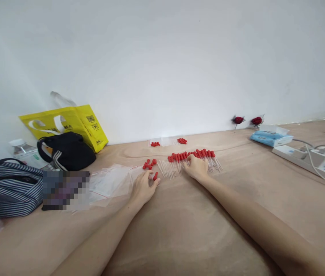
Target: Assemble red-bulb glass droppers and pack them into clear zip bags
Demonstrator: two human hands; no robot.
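Observation:
A row of clear droppers with red rubber bulbs [205,155] lies on the wooden table [179,222]. My right hand [195,166] rests on the middle of that row, fingers curled over the droppers. My left hand [143,188] lies on the table to the left and pinches a red bulb [155,176] at its fingertips. Loose red bulbs [148,164] sit just beyond it. Bare clear tubes [168,168] lie between the two hands. Two more small heaps of red bulbs [182,141] lie near the wall.
Clear zip bags [110,182] lie left of my left hand. Further left are a black bag [67,151], a yellow bag [73,122], a striped bag [7,188] and a bottle [24,151]. At right are a blue tissue pack [270,137], a power strip [314,159] with cables, and two red roses [247,120].

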